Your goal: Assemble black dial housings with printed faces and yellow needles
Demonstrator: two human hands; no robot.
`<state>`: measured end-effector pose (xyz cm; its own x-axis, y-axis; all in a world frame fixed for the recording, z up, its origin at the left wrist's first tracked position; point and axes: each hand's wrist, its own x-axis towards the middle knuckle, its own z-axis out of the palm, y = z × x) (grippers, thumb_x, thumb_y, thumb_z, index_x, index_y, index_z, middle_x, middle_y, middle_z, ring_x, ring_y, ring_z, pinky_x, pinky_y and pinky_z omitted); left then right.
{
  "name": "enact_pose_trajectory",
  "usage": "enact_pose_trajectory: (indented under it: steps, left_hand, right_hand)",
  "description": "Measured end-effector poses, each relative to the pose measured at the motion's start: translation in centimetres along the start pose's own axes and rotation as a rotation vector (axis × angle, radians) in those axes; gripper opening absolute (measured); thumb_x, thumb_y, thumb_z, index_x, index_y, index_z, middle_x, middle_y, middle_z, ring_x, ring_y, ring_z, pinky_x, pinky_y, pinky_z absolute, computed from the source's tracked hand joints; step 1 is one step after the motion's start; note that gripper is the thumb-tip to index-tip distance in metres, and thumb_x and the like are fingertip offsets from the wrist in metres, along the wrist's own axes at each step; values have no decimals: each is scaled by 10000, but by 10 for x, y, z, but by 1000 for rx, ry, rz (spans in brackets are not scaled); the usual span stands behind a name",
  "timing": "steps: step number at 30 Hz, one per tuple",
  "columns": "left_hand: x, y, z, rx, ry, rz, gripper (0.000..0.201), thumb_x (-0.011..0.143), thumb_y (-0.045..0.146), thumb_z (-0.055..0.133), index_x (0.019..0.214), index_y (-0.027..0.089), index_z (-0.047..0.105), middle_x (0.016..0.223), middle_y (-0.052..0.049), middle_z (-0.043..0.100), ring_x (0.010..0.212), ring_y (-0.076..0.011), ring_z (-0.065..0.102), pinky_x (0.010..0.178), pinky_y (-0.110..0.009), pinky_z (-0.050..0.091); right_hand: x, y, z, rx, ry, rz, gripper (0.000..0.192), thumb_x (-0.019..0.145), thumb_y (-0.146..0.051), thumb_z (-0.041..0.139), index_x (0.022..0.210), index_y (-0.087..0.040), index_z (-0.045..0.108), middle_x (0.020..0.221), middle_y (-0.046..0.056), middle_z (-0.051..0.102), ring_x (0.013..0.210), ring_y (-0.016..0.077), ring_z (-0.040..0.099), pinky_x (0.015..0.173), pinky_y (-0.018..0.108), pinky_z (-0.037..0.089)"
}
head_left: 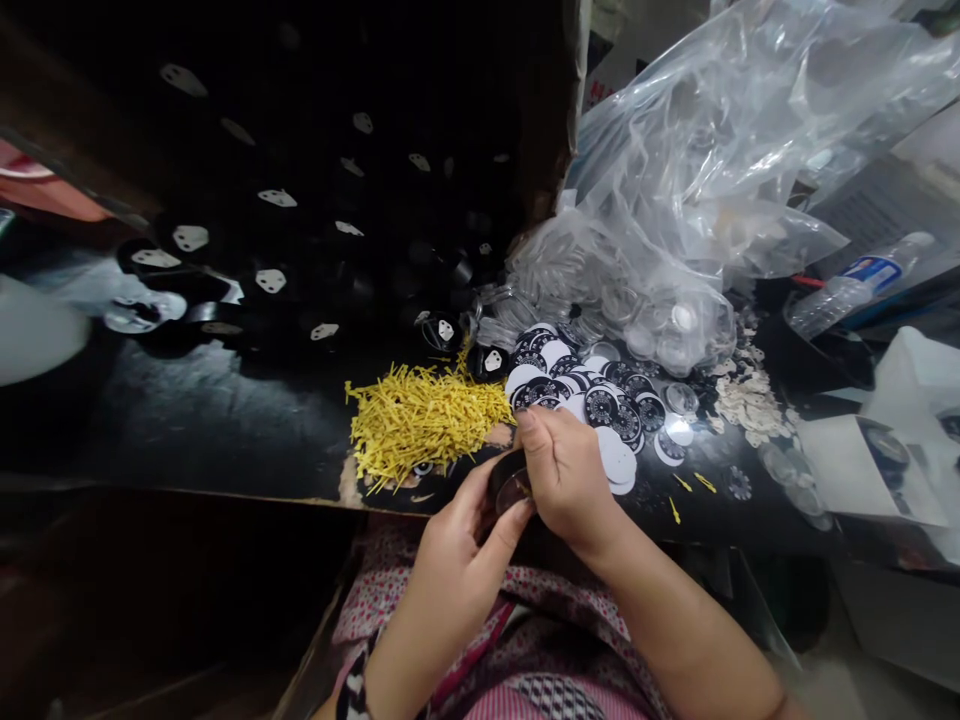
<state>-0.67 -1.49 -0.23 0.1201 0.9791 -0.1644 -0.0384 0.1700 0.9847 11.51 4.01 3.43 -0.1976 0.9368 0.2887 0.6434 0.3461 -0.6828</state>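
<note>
Both of my hands meet at the near edge of the dark table (187, 420), holding one small round black case (508, 480) with a clear face between them. My left hand (457, 560) cups it from below and the left, thumb against its rim. My right hand (562, 470) closes over it from the right and above. Just beyond the hands lies a pile of thin yellow sticks (420, 415) and a spread of round printed dial discs (600, 400), black and white.
A large clear plastic bag (697, 180) of transparent round covers sits at the back right. Black round cases with white tabs (270, 280) are heaped at the back left. A plastic water bottle (855, 285), pale small chips (742, 400) and white paper packets (862, 460) lie on the right.
</note>
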Motion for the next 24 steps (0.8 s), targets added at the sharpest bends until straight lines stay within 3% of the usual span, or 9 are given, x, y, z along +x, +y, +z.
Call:
enact_pose_trajectory:
  steps: [3,5,9,11,13,15,18,21,24]
  left_hand:
    - [1,1,-4,45,22,14,357,896,403,604,1224,264,621,1241,-42,700,1154,-238,649,955,-314,531]
    - [-6,-6,-18,83,-13,-23,377,892,414,601,1239,268,616,1238,-43,700,1153,-247,648,964,-337,530]
    - [-52,-36,-79,337,-38,-160,437,920,424,542,1345,320,545,1355,-41,626,1249,-264,580,1063,-437,456]
    - [-75,-46,-113,550,155,-110,504,891,434,575,1378,325,508,1439,-56,551,1313,-305,514,1098,-527,395]
    - [-79,-43,-136,757,377,-3,559,864,433,605,1395,299,489,1488,-76,491,1371,-329,434,1130,-571,322]
    - [-56,-28,-144,841,477,135,517,888,402,569,1383,264,505,1437,-92,536,1330,-312,474,1122,-538,340]
    - [12,5,-144,799,558,330,420,925,324,513,1327,210,559,1274,-116,646,1155,-274,605,1065,-466,402]
    - [71,37,-140,746,606,376,322,832,244,671,1150,198,670,1301,-119,613,1336,-310,437,1173,-468,183]
    - [93,53,-134,634,574,335,309,771,229,752,1066,180,679,1305,-68,581,1415,-307,303,1193,-448,67]
  right_hand:
    - [-2,-2,3,4,-8,11,406,1021,-304,305,644,-211,424,606,-18,501,597,126,473,662,277,329]
    - [-4,-3,1,-15,-107,-16,409,1025,-316,316,656,-204,452,639,-13,544,615,125,502,692,285,338]
    - [-7,3,-12,74,-359,-29,297,1001,-348,442,780,-198,571,766,-1,637,716,134,581,716,268,377]
    - [-8,7,-14,130,-329,45,226,988,-328,473,849,-201,599,817,10,660,762,144,599,711,262,396]
    - [-6,4,-12,146,-321,77,216,984,-298,475,846,-197,605,817,18,660,760,151,595,702,268,402]
    - [-4,-4,-6,151,-402,17,209,975,-274,496,821,-192,612,810,21,656,766,157,586,709,275,404]
    - [-2,-19,-2,124,-500,-64,183,959,-253,534,814,-189,625,799,19,652,774,162,577,720,282,407]
    - [-5,-21,-8,70,-470,-18,177,964,-248,527,830,-191,628,804,14,659,754,157,588,717,287,415]
    - [-10,-7,-21,29,-473,30,178,971,-256,521,845,-199,634,805,3,672,750,152,610,717,286,428]
